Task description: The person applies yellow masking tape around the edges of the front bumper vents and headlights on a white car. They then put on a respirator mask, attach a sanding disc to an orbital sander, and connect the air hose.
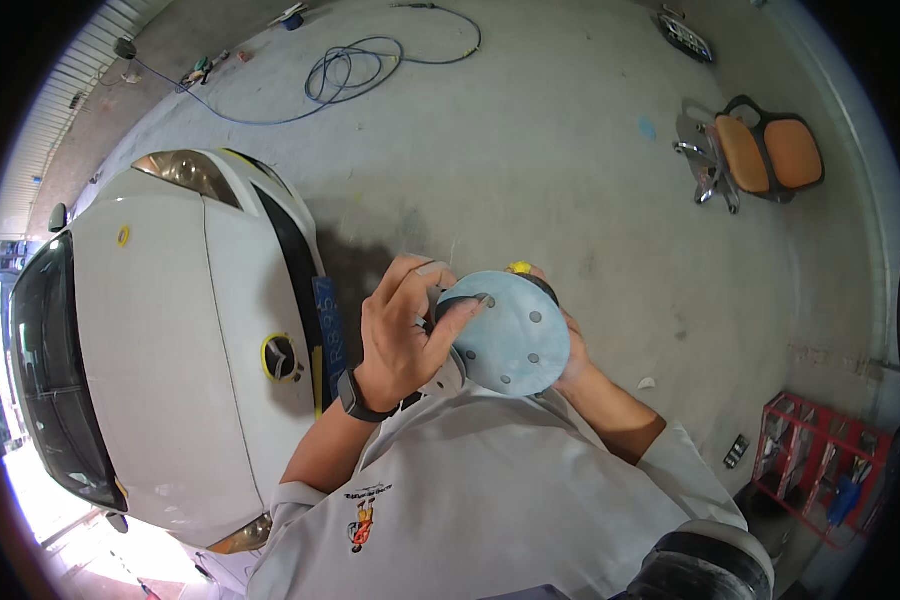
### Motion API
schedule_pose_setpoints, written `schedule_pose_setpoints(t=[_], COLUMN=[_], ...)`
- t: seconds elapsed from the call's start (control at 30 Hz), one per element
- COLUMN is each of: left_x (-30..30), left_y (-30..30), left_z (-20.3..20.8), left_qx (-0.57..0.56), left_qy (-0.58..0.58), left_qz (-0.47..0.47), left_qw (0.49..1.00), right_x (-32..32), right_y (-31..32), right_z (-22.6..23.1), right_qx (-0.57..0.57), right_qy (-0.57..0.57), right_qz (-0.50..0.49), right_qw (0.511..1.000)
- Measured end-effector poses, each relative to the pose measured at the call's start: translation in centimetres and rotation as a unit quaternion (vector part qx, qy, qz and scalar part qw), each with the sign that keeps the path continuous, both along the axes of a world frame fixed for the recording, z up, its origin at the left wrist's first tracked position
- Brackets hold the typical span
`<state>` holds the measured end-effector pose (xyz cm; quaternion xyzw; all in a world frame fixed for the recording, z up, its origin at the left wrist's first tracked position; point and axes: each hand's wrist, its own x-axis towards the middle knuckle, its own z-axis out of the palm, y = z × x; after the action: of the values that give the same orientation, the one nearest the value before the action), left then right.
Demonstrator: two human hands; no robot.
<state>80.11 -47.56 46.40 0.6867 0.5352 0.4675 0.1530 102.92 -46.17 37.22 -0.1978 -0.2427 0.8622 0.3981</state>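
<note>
A round pale blue sanding disc [515, 333] with several small holes faces up at me, mounted on the black pad of a hand sander with a yellow part at its top. My left hand [402, 325] pinches the disc's left edge, thumb pressed onto its face, and wears a dark watch at the wrist. My right hand [573, 362] wraps around the sander from behind and below; only its fingers and wrist show past the disc. Both hands are at chest height above my white shirt.
A white car [160, 330] stands at left, its front bumper close to my left arm. On the grey concrete floor lie a coiled blue hose [350, 70] far ahead, an orange stool [760, 155] at right, and a red rack [820, 460] at lower right.
</note>
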Motion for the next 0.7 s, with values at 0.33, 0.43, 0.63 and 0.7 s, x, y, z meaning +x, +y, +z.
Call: schedule_pose_setpoints(t=[0.33,0.43,0.63,0.7], left_x=[-0.3,-1.9,-4.5,-5.3], left_y=[20.2,28.1,42.8,46.7], left_z=[-4.2,-4.8,-5.5,-5.3], left_qx=[-0.032,-0.024,-0.136,-0.135], left_qy=[-0.026,-0.008,-0.136,-0.154], left_qz=[0.001,-0.044,-0.149,-0.162], left_qw=[0.999,0.999,0.97,0.965], right_x=[-0.9,-2.4,-4.7,-5.6], right_y=[19.1,25.1,36.4,40.6], right_z=[-1.3,-1.1,1.1,1.5], right_qx=[0.035,-0.049,-0.034,-0.029], right_qy=[-0.113,-0.143,-0.15,-0.136], right_qz=[-0.069,-0.104,-0.186,-0.191], right_qw=[0.991,0.983,0.971,0.972])
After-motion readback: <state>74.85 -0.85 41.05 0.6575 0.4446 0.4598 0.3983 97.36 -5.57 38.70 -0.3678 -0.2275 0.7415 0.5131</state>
